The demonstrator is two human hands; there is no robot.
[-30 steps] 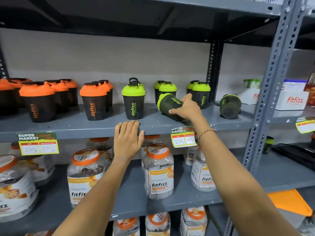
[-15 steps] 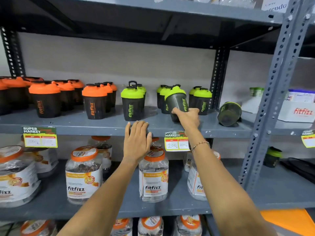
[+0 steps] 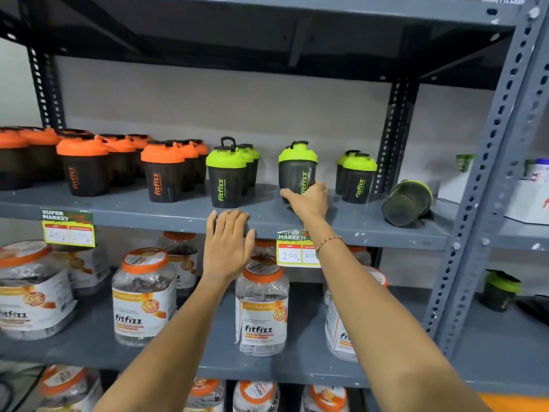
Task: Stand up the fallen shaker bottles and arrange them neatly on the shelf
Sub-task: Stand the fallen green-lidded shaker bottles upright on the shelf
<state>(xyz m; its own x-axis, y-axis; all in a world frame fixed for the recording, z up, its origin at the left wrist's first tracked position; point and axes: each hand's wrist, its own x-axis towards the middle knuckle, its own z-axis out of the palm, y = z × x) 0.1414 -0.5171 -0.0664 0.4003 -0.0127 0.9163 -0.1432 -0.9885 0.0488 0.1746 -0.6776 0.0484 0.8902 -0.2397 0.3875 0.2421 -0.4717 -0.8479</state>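
Observation:
A green-lidded black shaker bottle (image 3: 298, 171) stands upright on the grey shelf (image 3: 178, 215), and my right hand (image 3: 309, 200) grips its base. My left hand (image 3: 227, 245) rests flat on the shelf's front edge with fingers spread, holding nothing. Another green-lidded shaker (image 3: 407, 202) lies on its side at the shelf's right end, its bottom facing me. More green-lidded shakers stand to the left (image 3: 227, 179) and right (image 3: 358, 176) of the held one. Several orange-lidded shakers (image 3: 162, 173) stand in rows further left.
A perforated grey upright (image 3: 487, 185) stands just right of the fallen shaker. Price tags (image 3: 297, 249) hang from the shelf edge. Clear fitfizz jars (image 3: 261, 307) with orange lids fill the shelf below. One more green-lidded shaker (image 3: 500, 291) sits on the lower right shelf.
My right hand tipped the lying green-lidded shaker upright and set it standing in the row. My left hand stayed on the shelf edge.

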